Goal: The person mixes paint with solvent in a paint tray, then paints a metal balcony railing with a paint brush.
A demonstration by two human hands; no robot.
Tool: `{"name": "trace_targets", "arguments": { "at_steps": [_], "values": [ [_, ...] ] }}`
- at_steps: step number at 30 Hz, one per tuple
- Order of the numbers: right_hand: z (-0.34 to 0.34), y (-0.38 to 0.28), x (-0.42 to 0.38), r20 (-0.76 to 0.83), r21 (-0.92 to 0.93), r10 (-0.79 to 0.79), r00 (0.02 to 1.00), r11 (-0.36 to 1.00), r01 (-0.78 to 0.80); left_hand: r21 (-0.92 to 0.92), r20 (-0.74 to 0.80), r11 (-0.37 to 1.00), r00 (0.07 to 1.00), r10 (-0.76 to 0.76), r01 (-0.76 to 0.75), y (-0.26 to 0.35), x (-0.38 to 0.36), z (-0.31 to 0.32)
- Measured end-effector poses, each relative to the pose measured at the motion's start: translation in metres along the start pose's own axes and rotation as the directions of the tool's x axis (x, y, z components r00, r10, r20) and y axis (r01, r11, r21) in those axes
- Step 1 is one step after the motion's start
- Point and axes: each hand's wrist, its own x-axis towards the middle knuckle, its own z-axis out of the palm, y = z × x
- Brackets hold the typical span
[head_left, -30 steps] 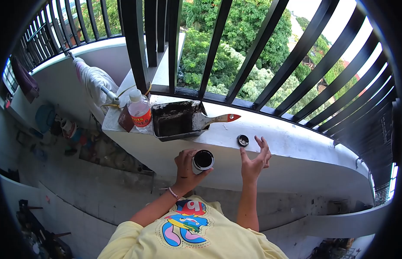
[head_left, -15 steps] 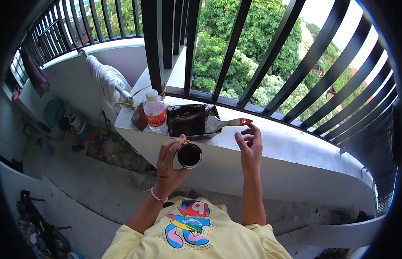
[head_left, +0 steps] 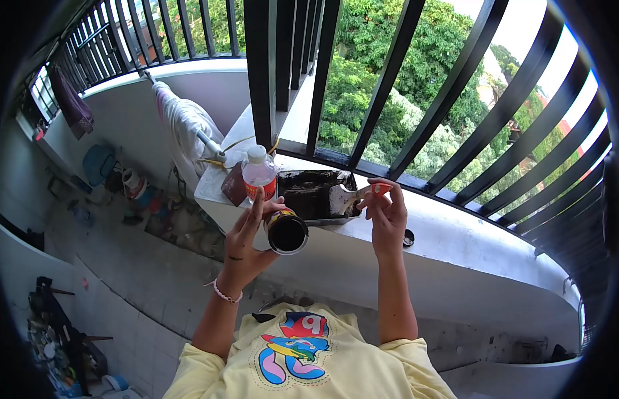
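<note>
My left hand holds an open can with dark contents, its mouth facing me. The fingers of my right hand are closed on the red-tipped handle of a paintbrush. The brush's bristle end rests over the right side of a dark-stained tray on the white ledge. Left of the tray stands a clear bottle with a red label and white cap, partly behind my left fingers.
Black railing bars rise behind the ledge. A small round dark lid lies right of my right hand. A mop leans at the left, near a brown sheet. Clutter covers part of the floor.
My right hand has closed on the brush handle, which it was beside before. My left hand has shifted its fingers on the can. The view has turned, and the round lid now shows.
</note>
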Motion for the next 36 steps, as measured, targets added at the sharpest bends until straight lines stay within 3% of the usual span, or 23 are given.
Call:
{"name": "trace_targets", "arguments": {
  "at_steps": [3, 6, 12, 15, 17, 20, 21, 23, 24, 26, 27, 29, 34, 36],
  "values": [
    [0.006, -0.002, -0.001, 0.057, 0.109, 0.023, 0.998, 0.994, -0.029, -0.049, 0.048, 0.999, 0.999, 0.023, -0.021, -0.006, -0.001, 0.003],
    [0.012, -0.005, -0.001, 0.036, 0.123, -0.033, 0.999, 0.992, 0.028, -0.119, 0.099, 0.993, 0.995, 0.023, -0.011, -0.003, -0.001, 0.002],
    [0.011, -0.012, -0.002, -0.035, 0.181, -0.108, 0.994, 0.977, 0.112, -0.135, 0.110, 0.981, 0.981, 0.157, -0.142, -0.006, -0.007, -0.002],
    [0.010, -0.011, 0.000, -0.143, 0.182, -0.104, 0.984, 0.975, 0.130, -0.238, 0.120, 0.969, 0.988, 0.095, -0.065, -0.011, -0.009, 0.003],
    [0.007, -0.007, 0.000, -0.168, 0.198, -0.112, 0.979, 0.969, 0.145, -0.505, 0.046, 0.859, 0.991, 0.125, -0.085, -0.027, -0.016, 0.014],
    [0.002, -0.008, -0.001, -0.212, 0.227, -0.106, 0.971, 0.962, 0.154, -0.570, 0.071, 0.817, 0.984, 0.162, -0.093, -0.024, -0.010, 0.015],
    [0.001, -0.009, -0.002, -0.233, 0.240, -0.094, 0.968, 0.959, 0.151, -0.571, 0.073, 0.816, 0.984, 0.162, -0.092, -0.027, -0.015, 0.015],
    [-0.003, -0.010, -0.004, -0.251, 0.228, -0.094, 0.963, 0.961, 0.154, -0.320, 0.149, 0.943, 0.988, -0.040, 0.087, -0.038, -0.031, 0.015],
    [-0.005, -0.009, -0.005, -0.261, 0.236, -0.092, 0.961, 0.959, 0.156, -0.322, 0.151, 0.943, 0.988, -0.037, 0.085, -0.039, -0.038, 0.021],
    [-0.006, -0.010, -0.006, -0.274, 0.241, -0.094, 0.957, 0.957, 0.163, -0.645, 0.051, 0.712, 0.946, -0.321, 0.277, -0.034, -0.048, 0.040],
    [-0.007, -0.011, -0.006, -0.291, 0.243, -0.087, 0.953, 0.957, 0.162, -0.647, 0.053, 0.711, 0.946, -0.319, 0.276, -0.029, -0.048, 0.047],
    [-0.008, -0.013, -0.007, -0.306, 0.241, -0.082, 0.948, 0.957, 0.161, -0.920, 0.146, 0.269, 0.888, -0.435, 0.284, -0.012, -0.046, 0.056],
    [-0.015, -0.016, -0.009, -0.346, 0.234, -0.114, 0.931, 0.951, 0.203, -0.950, 0.211, 0.127, 0.885, -0.414, 0.286, 0.010, -0.036, 0.053],
    [-0.016, -0.019, -0.010, -0.352, 0.260, -0.099, 0.931, 0.945, 0.199, -0.954, 0.217, 0.079, 0.849, -0.482, 0.289, 0.012, -0.032, 0.048]
  ]
}}
